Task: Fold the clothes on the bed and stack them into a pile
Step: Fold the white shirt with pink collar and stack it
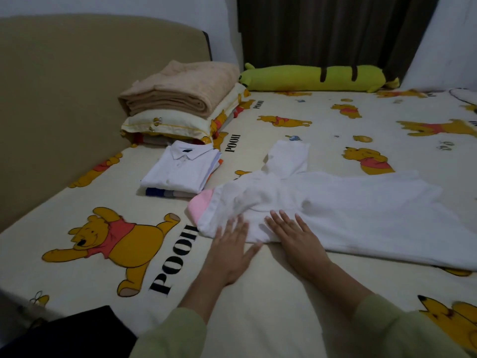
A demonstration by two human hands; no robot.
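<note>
**Both hands flat on a white garment beside the folded pile**

Left of the white garment, a beige headboard (64, 86) runs along the edge of the bed (258, 293), whose sheet is printed with yellow cartoon bears. Near it, farther up the bed than the garment, a folded beige blanket (178, 89) lies on a stack of pillows (170, 122). Just beside the garment's left edge sits the pile of folded clothes (180, 171), a white collared shirt on top and striped cloth showing beneath.

The white garment (348, 215) lies spread out, partly flattened, with a pink patch at its left end and one folded part reaching up the bed. On its near edge, the left hand (229, 251) rests with fingers straight and spread, its grip open, fingertips on the cloth and palm on the sheet. Just to the right, the right hand (296, 241) lies flat in the same open way, pressing the garment. Both arms wear pale green sleeves.

Beyond the garment, a long green plush bolster (315, 78) lies against dark curtains (335, 29).
</note>
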